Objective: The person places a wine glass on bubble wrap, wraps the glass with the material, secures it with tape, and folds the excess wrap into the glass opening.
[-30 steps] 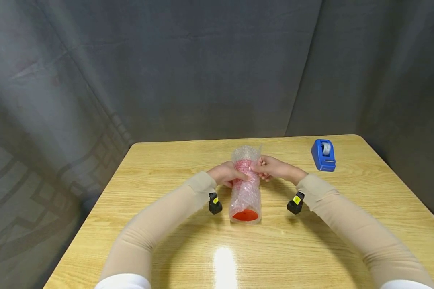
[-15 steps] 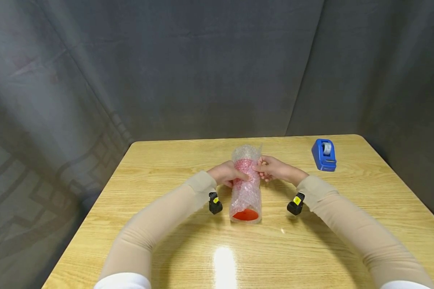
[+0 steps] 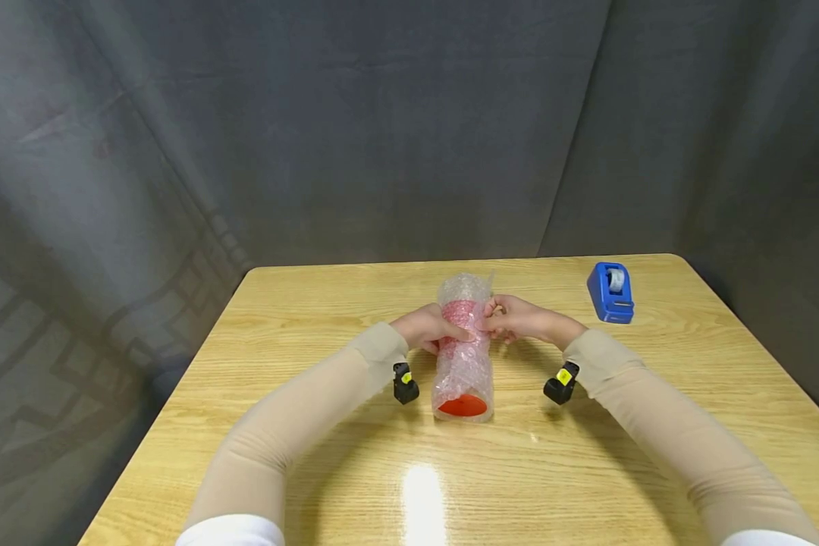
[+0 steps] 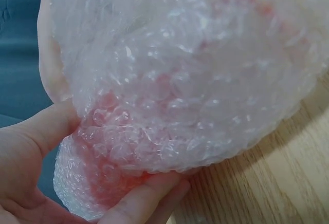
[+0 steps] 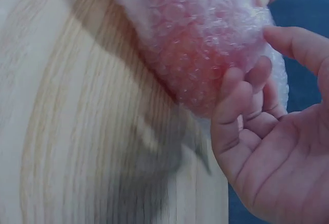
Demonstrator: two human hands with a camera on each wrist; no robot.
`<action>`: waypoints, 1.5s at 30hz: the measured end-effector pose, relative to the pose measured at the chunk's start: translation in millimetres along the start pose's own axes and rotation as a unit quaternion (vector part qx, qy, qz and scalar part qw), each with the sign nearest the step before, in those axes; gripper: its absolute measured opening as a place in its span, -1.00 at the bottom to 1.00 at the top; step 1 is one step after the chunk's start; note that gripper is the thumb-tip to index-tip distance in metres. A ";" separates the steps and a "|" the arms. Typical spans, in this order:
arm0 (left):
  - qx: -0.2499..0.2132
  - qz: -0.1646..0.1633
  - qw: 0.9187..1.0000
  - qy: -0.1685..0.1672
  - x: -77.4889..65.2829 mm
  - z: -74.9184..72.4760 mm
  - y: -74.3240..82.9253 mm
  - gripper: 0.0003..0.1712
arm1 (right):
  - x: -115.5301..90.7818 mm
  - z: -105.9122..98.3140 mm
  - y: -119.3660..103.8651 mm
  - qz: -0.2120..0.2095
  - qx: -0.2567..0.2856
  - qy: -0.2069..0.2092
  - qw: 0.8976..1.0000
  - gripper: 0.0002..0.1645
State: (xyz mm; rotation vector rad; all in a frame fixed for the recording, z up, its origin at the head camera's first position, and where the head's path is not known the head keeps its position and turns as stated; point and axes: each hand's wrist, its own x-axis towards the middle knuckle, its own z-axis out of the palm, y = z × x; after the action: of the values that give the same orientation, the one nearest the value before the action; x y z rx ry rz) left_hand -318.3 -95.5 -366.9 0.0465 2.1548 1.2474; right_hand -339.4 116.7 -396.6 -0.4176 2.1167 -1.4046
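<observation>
A cylinder of clear bubble wrap (image 3: 464,373) lies on the table, pointing away from me. Pink-red shows through its middle, and the near end reveals a bright red object (image 3: 464,406) inside. My left hand (image 3: 425,328) grips the roll's left side, thumb across the top; in the left wrist view its fingers (image 4: 141,201) go under the wrap. On the other side, my right hand (image 3: 522,318) holds the roll's right edge. Its thumb (image 5: 290,41) touches the wrap in the right wrist view, while the other fingers curl against the side.
A blue tape dispenser (image 3: 611,294) with a roll of clear tape stands at the table's back right. Dark grey curtains (image 3: 409,136) hang behind the wooden table (image 3: 327,303). Each wrist carries a small black camera, such as the right one (image 3: 560,385).
My right thumb has slid rightward from the top of the roll to its right edge, and the right hand has shifted slightly right. The left hand stays in place.
</observation>
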 end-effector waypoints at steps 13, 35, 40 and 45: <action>0.002 0.009 1.000 -0.004 1.2 0.2 -2.0 -0.43 | -4.4 5.3 -24.4 0.068 -0.022 -0.003 0.997 -0.59; -0.007 0.016 1.000 -0.021 -3.5 -1.1 0.0 -0.40 | 7.5 16.5 -38.3 0.087 -0.074 -0.020 0.993 -0.60; -0.007 0.016 1.000 -0.020 -2.0 -1.0 0.1 -0.42 | 7.9 15.0 -36.6 0.089 -0.071 -0.018 0.993 -0.55; -0.006 0.013 1.000 -0.019 -1.6 -0.4 0.9 -0.40 | 7.9 12.1 -36.9 0.108 -0.048 -0.020 0.993 -0.59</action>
State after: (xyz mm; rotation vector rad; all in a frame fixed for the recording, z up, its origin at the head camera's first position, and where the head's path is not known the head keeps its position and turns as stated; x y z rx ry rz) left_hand -317.5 -95.8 -365.3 0.0912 2.1200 1.2645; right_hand -340.1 88.6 -368.6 -0.2436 2.1321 -1.1658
